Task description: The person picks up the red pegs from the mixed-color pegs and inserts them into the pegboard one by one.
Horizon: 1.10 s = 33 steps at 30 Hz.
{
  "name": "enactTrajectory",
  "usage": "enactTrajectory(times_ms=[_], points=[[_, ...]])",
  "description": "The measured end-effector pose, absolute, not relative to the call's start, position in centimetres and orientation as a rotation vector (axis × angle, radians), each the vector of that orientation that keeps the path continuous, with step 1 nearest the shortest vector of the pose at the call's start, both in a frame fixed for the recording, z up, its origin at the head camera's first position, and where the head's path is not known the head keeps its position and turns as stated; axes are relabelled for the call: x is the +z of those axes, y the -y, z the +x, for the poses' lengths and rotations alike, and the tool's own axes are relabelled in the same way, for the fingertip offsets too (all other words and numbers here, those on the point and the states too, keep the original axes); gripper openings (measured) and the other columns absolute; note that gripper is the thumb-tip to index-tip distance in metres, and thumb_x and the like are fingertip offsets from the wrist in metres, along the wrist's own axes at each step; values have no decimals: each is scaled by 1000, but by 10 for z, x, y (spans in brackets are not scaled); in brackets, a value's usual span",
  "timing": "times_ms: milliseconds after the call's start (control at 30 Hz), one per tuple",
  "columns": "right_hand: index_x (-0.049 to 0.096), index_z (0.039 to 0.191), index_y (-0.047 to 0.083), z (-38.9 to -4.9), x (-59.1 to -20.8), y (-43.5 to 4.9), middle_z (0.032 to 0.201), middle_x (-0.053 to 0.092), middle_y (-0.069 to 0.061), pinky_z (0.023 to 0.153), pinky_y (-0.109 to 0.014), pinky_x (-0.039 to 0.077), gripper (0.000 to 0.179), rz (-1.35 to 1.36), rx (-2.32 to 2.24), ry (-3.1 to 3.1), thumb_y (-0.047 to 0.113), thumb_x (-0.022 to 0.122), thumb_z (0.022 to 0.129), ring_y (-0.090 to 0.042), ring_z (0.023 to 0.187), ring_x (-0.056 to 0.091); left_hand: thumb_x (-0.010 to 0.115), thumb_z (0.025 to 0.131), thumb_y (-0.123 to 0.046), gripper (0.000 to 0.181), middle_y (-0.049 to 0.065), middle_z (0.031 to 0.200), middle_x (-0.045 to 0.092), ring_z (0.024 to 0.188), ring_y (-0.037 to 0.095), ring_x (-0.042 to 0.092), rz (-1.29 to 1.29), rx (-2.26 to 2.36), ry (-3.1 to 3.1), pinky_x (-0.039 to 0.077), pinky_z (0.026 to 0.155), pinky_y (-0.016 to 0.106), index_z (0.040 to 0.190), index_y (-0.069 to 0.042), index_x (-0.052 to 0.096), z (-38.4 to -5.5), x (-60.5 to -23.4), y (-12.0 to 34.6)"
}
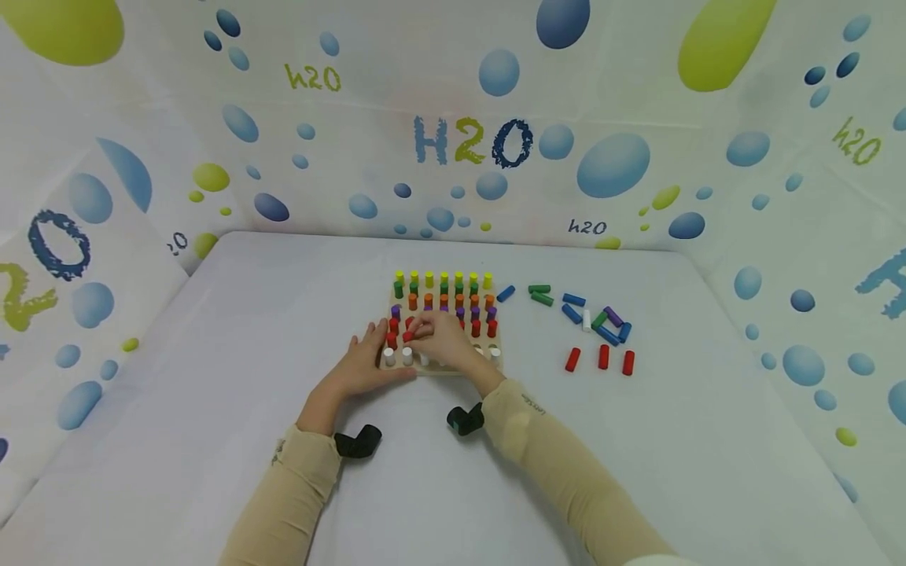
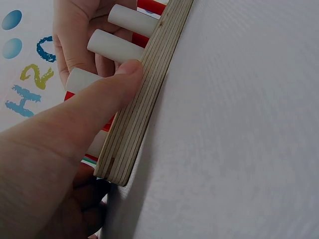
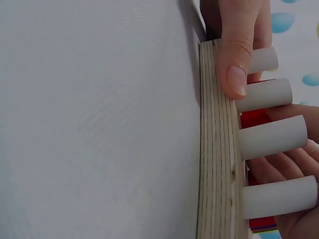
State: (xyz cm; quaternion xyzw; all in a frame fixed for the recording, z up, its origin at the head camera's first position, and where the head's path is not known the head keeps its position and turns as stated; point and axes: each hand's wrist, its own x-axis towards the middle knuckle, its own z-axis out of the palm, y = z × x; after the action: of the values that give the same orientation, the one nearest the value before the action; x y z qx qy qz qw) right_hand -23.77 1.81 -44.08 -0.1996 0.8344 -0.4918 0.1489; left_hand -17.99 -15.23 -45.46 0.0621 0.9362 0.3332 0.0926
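Note:
A wooden pegboard [image 2: 137, 112] lies on the table with rows of upright pegs: yellow, green, orange, purple, red and white. My left hand [image 1: 362, 365] holds its near left corner, thumb [image 2: 112, 89] along the front edge and fingers at the left side. Over the board, my right hand [image 1: 444, 339] pinches a red peg [image 1: 408, 336] just behind the front row, near the left end. White pegs [image 3: 274, 138] stand along the front edge, close below the right hand. Part of the red and purple rows is hidden behind that hand.
Right of the board lie three loose red pegs [image 1: 603, 357]. Behind them are several blue pegs [image 1: 574, 300], green pegs [image 1: 539, 289], a white peg [image 1: 587, 321] and a purple peg [image 1: 613, 317]. A white cloth [image 1: 212, 409] covers the table, and a printed backdrop surrounds it.

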Motion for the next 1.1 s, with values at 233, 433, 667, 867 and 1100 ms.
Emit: enactTrajectory(times_ms=[233, 433, 667, 867, 1100], points=[[64, 86, 3, -235, -440, -18, 87, 69, -6, 72, -21, 51, 11, -590, -1407, -2454, 4, 71, 77, -13, 82, 65, 66, 73, -58, 109, 18, 150, 11, 138, 32, 2, 203, 1005, -2783, -2, 109, 51, 146, 0, 9, -181, -455, 151], [67, 91, 7, -234, -442, -23, 89, 70, -2, 78, -23, 50, 15, -477, -1491, -2406, 11, 73, 78, -10, 83, 65, 66, 73, -58, 109, 18, 150, 10, 138, 32, 2, 175, 984, -2787, -1, 109, 51, 146, -1, 8, -179, -455, 151], [70, 95, 8, -232, -437, -35, 91, 70, -1, 80, -26, 51, 18, -512, -1558, -2388, 16, 72, 80, -11, 85, 65, 65, 73, -59, 110, 20, 150, 8, 138, 34, 1, 162, 959, -2780, -1, 109, 52, 146, -1, 6, -179, -453, 151], [69, 98, 4, -225, -420, -49, 93, 69, -5, 78, -25, 52, 19, -541, -1632, -2355, 12, 70, 81, -14, 87, 65, 65, 72, -60, 111, 20, 150, 8, 138, 35, 1, 137, 960, -2769, 1, 109, 52, 146, -3, 6, -179, -453, 150], [69, 98, 6, -230, -427, -66, 95, 69, -4, 77, -25, 52, 19, -520, -1685, -2372, 14, 71, 80, -13, 87, 65, 65, 71, -61, 112, 20, 150, 6, 137, 36, -1, 107, 965, -2748, 1, 109, 53, 147, -4, 6, -179, -452, 150]])
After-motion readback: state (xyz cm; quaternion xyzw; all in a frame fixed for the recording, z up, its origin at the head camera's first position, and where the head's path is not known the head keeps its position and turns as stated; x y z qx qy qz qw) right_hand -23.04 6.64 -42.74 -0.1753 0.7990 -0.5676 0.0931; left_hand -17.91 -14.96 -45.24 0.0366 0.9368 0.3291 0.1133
